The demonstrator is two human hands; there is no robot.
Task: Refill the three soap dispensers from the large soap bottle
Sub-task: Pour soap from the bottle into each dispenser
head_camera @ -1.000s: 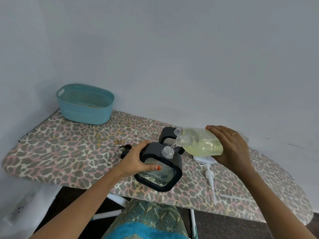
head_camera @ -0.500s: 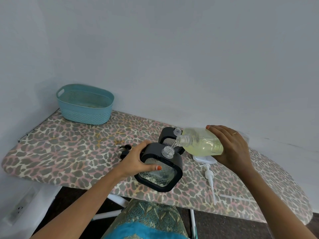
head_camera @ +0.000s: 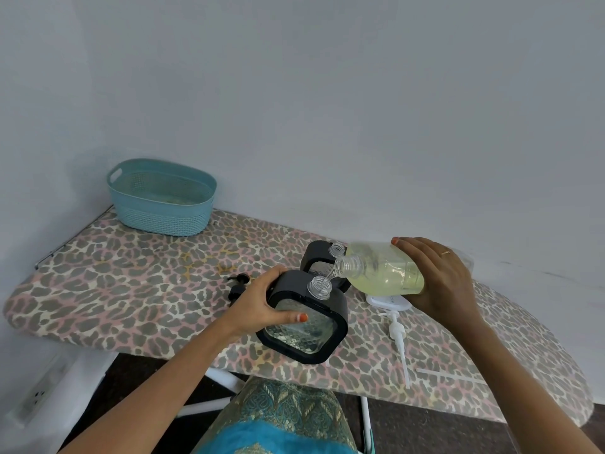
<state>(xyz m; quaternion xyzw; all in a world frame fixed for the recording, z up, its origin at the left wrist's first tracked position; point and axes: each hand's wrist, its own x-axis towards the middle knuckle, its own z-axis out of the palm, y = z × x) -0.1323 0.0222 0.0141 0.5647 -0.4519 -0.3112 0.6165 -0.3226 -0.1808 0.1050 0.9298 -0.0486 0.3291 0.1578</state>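
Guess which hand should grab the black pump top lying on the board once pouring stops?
Left, probably. The left hand grips the dispenser right beside the black pump top; the right hand holds the tilted soap bottle on the far side.

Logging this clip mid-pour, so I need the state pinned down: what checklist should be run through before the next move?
1. Grip of the left hand on the near dispenser: ok, fingers wrap its black frame.
2. Grip of the right hand on the large soap bottle: ok, bottle tipped.
3. The stream meets the dispenser neck: ok.
4. Fill level: cannot tell, patterned glass hides it.
5. The second dispenser uncapped: ok, open neck shows.
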